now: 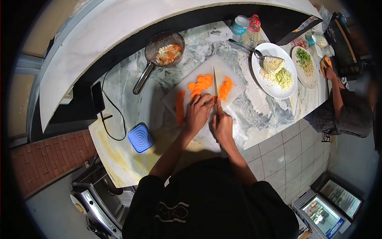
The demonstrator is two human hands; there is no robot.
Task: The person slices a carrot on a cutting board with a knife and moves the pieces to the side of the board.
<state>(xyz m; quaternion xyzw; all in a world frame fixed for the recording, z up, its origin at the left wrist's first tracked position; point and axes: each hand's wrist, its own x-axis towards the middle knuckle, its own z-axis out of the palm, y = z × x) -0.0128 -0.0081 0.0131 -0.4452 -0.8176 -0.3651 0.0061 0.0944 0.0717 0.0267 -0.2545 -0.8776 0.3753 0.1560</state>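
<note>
My right hand (pixel 223 125) is wrapped around the handle of a long kitchen knife (pixel 215 81), index finger stretched along it. The blade points away from me over a white cutting board (pixel 204 67). Close to the blade's left side, my left hand (pixel 199 111) has bent fingers pressing down on a bit of carrot (pixel 213 98), mostly hidden under the fingertips. Round carrot slices (pixel 201 83) lie in a group left of the knife. Thin carrot strips (pixel 226 88) are heaped on its right. A long flat carrot piece (pixel 180 107) rests at the board's left edge.
A saucepan (pixel 164 47) with chopped food stands behind left. A blue-lidded container (pixel 140 138) and a phone (pixel 97 97) lie left. Right are an oval plate (pixel 260 87) with cabbage and spoon, another plate (pixel 312 83), jars (pixel 240 26), and another person's hand (pixel 331 73).
</note>
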